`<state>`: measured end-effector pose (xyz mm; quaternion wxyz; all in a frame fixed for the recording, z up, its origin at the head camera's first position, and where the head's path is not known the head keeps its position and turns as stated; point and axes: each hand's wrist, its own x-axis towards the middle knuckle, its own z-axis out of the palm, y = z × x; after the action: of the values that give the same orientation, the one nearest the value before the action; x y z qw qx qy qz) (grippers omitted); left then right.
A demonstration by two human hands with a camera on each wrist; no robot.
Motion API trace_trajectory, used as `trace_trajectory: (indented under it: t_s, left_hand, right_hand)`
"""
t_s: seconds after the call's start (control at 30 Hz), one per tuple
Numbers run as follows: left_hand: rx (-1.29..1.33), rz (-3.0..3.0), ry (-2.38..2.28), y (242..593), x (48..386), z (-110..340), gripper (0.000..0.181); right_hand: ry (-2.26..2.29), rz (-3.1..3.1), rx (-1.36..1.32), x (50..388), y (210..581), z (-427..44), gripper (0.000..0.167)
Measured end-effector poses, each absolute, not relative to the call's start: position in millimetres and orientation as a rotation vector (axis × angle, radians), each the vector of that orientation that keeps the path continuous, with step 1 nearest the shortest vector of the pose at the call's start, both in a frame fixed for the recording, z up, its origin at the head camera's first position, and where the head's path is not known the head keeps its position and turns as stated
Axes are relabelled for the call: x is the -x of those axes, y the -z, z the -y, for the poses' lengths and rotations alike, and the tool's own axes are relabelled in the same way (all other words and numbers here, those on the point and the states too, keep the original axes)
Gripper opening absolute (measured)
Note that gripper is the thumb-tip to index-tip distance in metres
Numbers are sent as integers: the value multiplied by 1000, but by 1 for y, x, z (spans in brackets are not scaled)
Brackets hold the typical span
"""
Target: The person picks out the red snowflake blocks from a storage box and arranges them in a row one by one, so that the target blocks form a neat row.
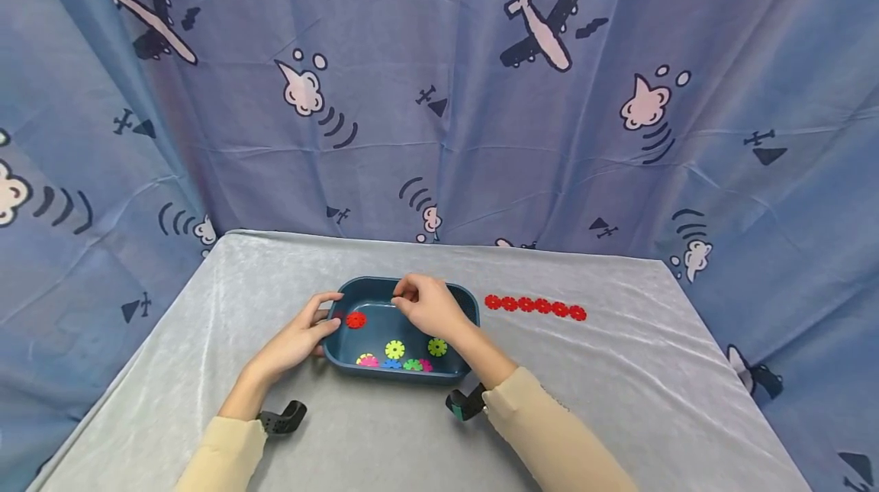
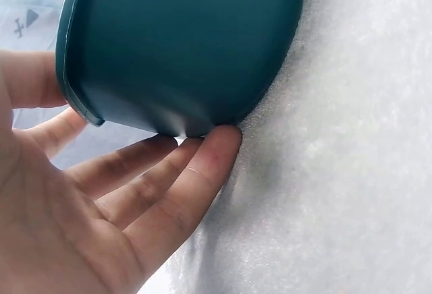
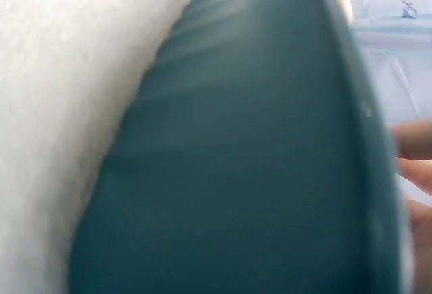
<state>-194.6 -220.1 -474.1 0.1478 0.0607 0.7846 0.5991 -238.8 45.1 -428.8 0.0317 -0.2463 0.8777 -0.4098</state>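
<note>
A dark teal plastic tub [image 1: 398, 373] stands on the cloth, holding several notched plastic discs: a red disc [image 1: 355, 319] at left, a yellow disc [image 1: 394, 349] in the middle, a yellow-green disc [image 1: 437, 347] at right. Pink, blue and green discs lie along its near wall. My left hand [image 1: 300, 336] grips the tub's left end; in the left wrist view its fingertips [image 2: 219, 147] press the outer wall and the thumb reaches over the rim. Above the tub's inside is my right hand [image 1: 431, 307], fingers bent toward the thumb; anything between them is hidden.
A row of several red discs [image 1: 535, 305] lies edge to edge on the cloth, right of the tub. The white cloth [image 1: 618, 385] covers the table. A blue curtain [image 1: 384, 95] printed with planes hangs behind and at both sides.
</note>
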Motion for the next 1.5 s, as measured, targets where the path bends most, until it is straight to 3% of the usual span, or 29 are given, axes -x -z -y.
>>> trace_trajectory:
  t_s: [0.37, 0.8, 1.2, 1.5]
  left_hand:
    - [-194, -2237, -1730, 471, 194, 221, 51]
    - [-184, -2242, -1736, 471, 194, 222, 50]
    - [-187, -2243, -1726, 471, 195, 221, 51]
    - [-184, -2262, -1704, 471, 195, 221, 50]
  right_hand:
    - [1203, -2633, 726, 245, 446, -11, 18]
    - [1036, -2658, 695, 250, 458, 21, 17]
    - [841, -2726, 649, 250, 470, 27, 28]
    - [742, -2758, 642, 250, 474, 29, 27]
